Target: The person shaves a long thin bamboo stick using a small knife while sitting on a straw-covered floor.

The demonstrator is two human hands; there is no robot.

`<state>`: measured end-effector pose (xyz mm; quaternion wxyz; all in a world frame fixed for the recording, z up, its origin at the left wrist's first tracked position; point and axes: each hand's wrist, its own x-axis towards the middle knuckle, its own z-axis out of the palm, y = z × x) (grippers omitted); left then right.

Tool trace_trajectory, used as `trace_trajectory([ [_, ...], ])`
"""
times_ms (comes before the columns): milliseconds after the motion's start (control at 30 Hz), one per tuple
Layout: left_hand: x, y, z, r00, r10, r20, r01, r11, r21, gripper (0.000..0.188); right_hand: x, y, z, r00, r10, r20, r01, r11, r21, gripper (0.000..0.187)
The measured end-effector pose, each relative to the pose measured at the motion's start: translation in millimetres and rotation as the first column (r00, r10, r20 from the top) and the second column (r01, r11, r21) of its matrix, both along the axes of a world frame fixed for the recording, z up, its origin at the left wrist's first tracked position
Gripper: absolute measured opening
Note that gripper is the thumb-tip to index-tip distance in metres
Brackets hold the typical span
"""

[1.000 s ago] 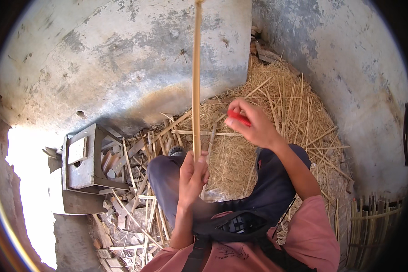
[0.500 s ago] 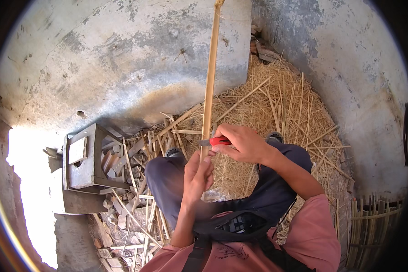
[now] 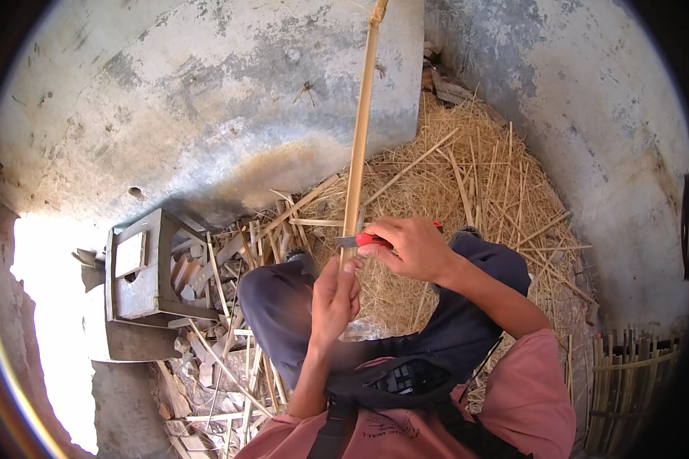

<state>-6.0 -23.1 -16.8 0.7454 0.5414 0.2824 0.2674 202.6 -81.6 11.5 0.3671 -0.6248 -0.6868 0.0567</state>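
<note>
A long, pale split bamboo strip [image 3: 360,130] rises away from me, with a knot near its far end. My left hand [image 3: 334,300] is closed around its near end, above my lap. My right hand [image 3: 415,249] grips a red-handled knife [image 3: 373,241], whose short grey blade lies across the strip just beyond my left fingers. The two hands are close together. Part of the knife handle is hidden inside my right fist.
Thin straw-like shavings [image 3: 406,199] cover the floor ahead and to the right. A weathered wooden box [image 3: 142,264] stands at left among sticks and rubble. Concrete walls [image 3: 230,84] curve around me. A bundle of upright sticks [image 3: 631,390] stands at lower right.
The strip's far end has swung slightly right. My right hand and knife have shifted only a little, and my left knee has moved slightly left.
</note>
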Motion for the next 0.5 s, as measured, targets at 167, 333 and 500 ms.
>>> trace_trajectory([
  [167,2.1,-1.2,0.6,1.000,0.011,-0.017,-0.011,1.000,-0.002,0.024,-1.8,-1.2,-1.6,0.999,-0.037,0.007,0.037,0.999,-0.019,0.031],
  [333,2.2,-1.3,1.8,0.999,0.002,-0.039,-0.001,1.000,0.017,0.024,-1.8,-1.3,-1.7,0.997,-0.074,-0.031,0.073,0.997,-0.035,0.030],
  [500,0.4,-3.6,1.9,0.998,0.002,-0.059,0.000,0.999,0.034,0.024,4.2,2.1,-0.7,0.995,-0.086,-0.050,0.086,0.996,-0.008,0.031],
])
